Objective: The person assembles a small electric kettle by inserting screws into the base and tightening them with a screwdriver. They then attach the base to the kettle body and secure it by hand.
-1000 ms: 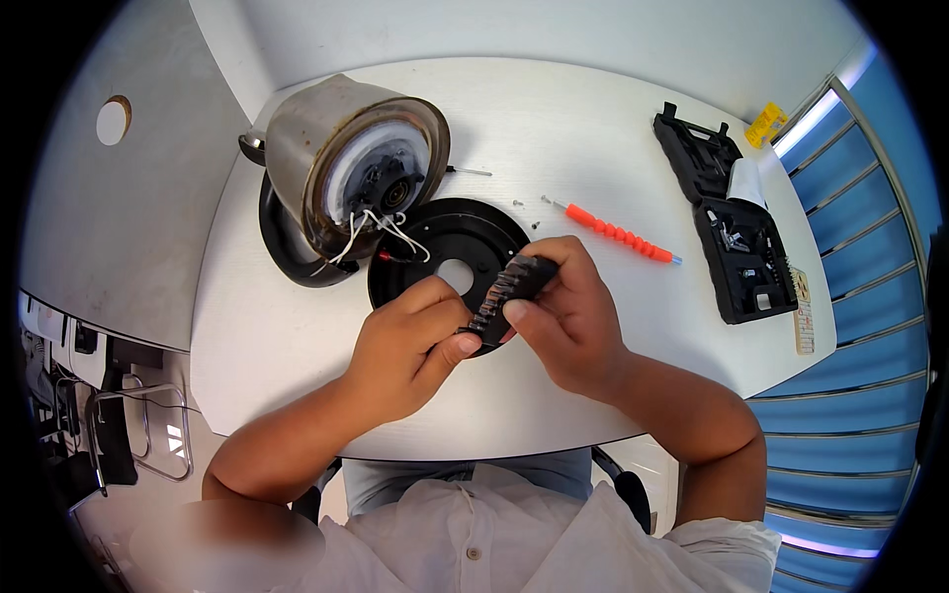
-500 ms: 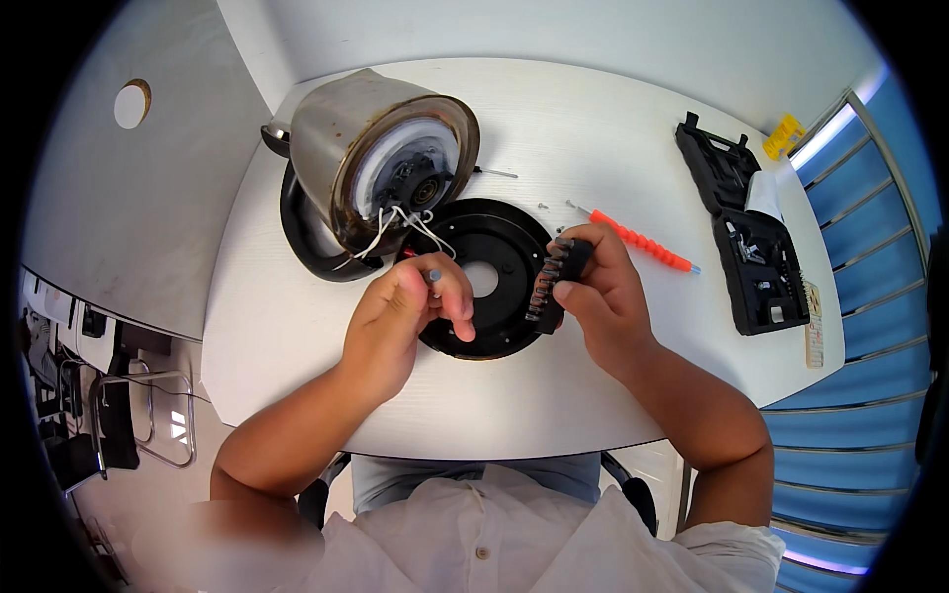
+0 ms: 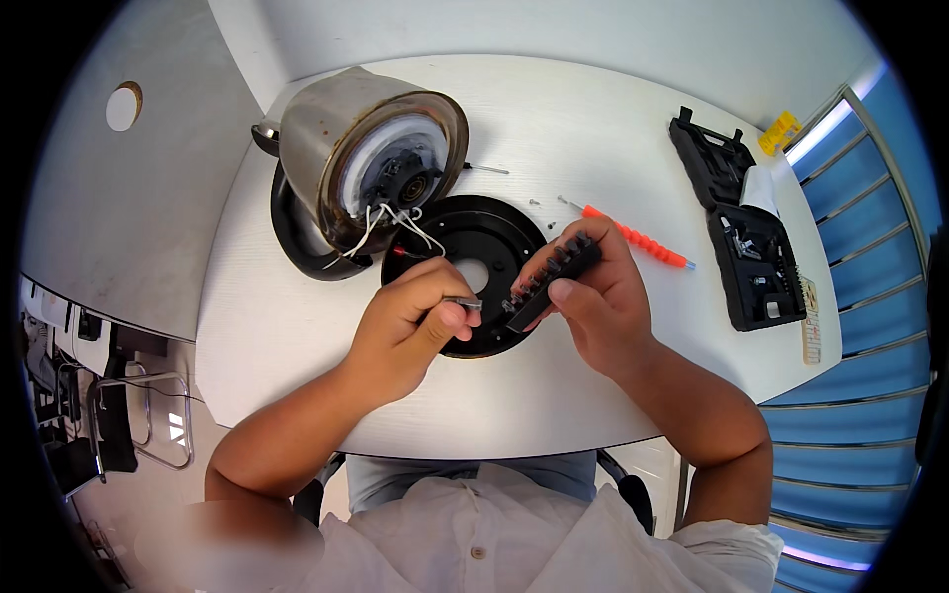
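Observation:
My left hand [image 3: 410, 321] is closed with a short grey metal piece [image 3: 463, 303] pinched between thumb and fingers; the rest of it is hidden. Close by, my right hand [image 3: 605, 301] grips a black bit holder [image 3: 568, 274] lined with several screwdriver bits. Below both hands lies a round black base cover [image 3: 460, 222] with a hole in its middle. A stained steel electric kettle [image 3: 331, 124] rests on its side at the left, its underside showing. White wires [image 3: 371, 232] hang from that underside over the cover's edge.
Right of the cover lies an orange flexible shaft [image 3: 638, 237]. Small screws [image 3: 535, 203] and a thin screwdriver [image 3: 489, 170] lie farther back. An open black tool case [image 3: 727, 232] stands at the right edge, near a railing [image 3: 875, 262].
My left hand has turned and moved right, bringing the metal piece toward the bits. The bit holder has tilted in my right hand, with its lower end now further left.

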Action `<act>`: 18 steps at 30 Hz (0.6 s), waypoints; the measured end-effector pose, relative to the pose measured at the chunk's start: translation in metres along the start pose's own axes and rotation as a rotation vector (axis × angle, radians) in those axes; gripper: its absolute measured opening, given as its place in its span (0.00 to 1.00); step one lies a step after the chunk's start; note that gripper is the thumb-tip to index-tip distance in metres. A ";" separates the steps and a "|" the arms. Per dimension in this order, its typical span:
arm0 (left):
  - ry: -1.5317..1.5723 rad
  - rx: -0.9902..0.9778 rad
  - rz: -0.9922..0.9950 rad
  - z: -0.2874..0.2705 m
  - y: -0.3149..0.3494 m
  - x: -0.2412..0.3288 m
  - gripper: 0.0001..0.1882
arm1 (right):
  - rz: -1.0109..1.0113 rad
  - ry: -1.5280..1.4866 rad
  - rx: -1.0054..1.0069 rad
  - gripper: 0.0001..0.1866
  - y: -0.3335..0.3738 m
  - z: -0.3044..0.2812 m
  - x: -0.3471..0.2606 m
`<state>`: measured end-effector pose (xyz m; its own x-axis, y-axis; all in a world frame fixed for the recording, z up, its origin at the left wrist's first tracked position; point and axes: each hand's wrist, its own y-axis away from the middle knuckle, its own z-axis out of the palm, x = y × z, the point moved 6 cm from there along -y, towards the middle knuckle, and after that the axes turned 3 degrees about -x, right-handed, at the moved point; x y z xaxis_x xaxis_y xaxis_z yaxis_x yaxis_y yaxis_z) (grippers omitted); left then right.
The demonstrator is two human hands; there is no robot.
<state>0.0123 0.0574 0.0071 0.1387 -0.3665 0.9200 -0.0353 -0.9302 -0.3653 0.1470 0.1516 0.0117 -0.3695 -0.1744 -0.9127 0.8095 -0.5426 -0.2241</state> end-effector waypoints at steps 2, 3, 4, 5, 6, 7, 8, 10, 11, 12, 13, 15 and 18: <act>-0.045 -0.009 0.011 0.001 -0.001 0.001 0.18 | 0.011 -0.051 -0.001 0.16 -0.001 0.001 0.000; -0.068 -0.012 0.017 0.001 -0.002 0.001 0.19 | 0.016 -0.077 -0.003 0.16 -0.001 0.001 0.000; -0.079 -0.014 0.017 0.002 -0.002 0.002 0.19 | 0.020 -0.079 -0.005 0.16 -0.001 0.002 0.001; -0.090 -0.015 0.018 0.002 -0.002 0.002 0.19 | 0.023 -0.081 -0.007 0.16 -0.001 0.002 0.001; -0.101 -0.017 0.018 0.003 -0.002 0.002 0.19 | 0.026 -0.083 -0.009 0.16 0.000 0.003 0.001; -0.133 -0.026 0.023 0.004 -0.002 0.003 0.18 | 0.024 -0.073 -0.015 0.16 0.000 0.003 0.002; -0.166 -0.035 0.027 0.004 -0.003 0.005 0.18 | 0.023 -0.063 -0.022 0.16 0.000 0.003 0.002; -0.212 -0.051 0.029 0.005 -0.003 0.006 0.17 | 0.021 -0.047 -0.039 0.16 0.000 0.004 0.003; -0.225 -0.058 0.027 0.006 -0.002 0.006 0.16 | 0.020 -0.041 -0.049 0.16 0.000 0.005 0.003; -0.238 -0.065 0.025 0.006 -0.002 0.006 0.16 | 0.019 -0.035 -0.060 0.16 0.000 0.006 0.003; -0.269 -0.072 0.022 0.007 -0.003 0.006 0.15 | 0.014 -0.023 -0.070 0.16 0.001 0.007 0.002; -0.330 -0.086 0.014 0.007 -0.003 0.009 0.14 | 0.003 0.001 -0.092 0.15 0.001 0.009 0.001; -0.496 -0.091 0.016 0.006 -0.003 0.013 0.11 | -0.041 0.085 -0.124 0.15 0.003 0.009 0.000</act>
<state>0.0200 0.0556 0.0194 0.5901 -0.3488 0.7281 -0.1244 -0.9304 -0.3448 0.1450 0.1428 0.0140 -0.3676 -0.0807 -0.9265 0.8468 -0.4409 -0.2976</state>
